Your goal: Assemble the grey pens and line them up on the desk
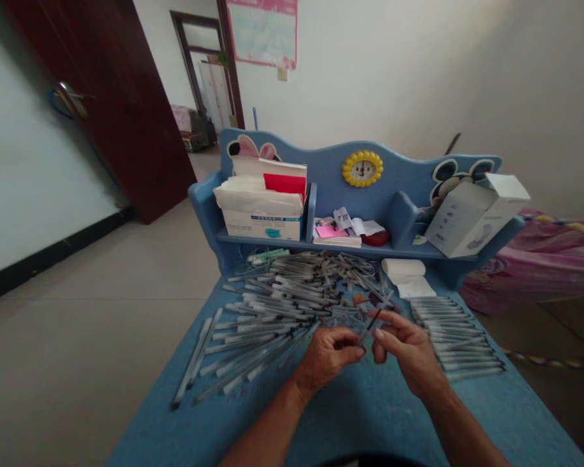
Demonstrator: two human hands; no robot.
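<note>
My left hand [328, 355] is closed, thumb and forefinger pinching a slim pen [368, 330] with a clear barrel and a dark upper end. Beside it my right hand [409, 350] has its thumb and forefinger apart, the forefinger close to the pen's dark end. Whether that finger touches the pen is not clear. A spread of loose clear pen barrels [253, 331] covers the desk to the left. Behind the hands lies a heap of thin dark-tipped pen parts [311, 269]. Several pens [460, 337] lie in a neat row on the right.
The blue desk [360, 421] has a raised back shelf [328, 245] bearing a mask box [263, 224], small papers [338, 237] and a tilted white carton [467, 217]. A white paper roll [403, 268] lies below the shelf. A yellow clock [363, 170] decorates the shelf's back.
</note>
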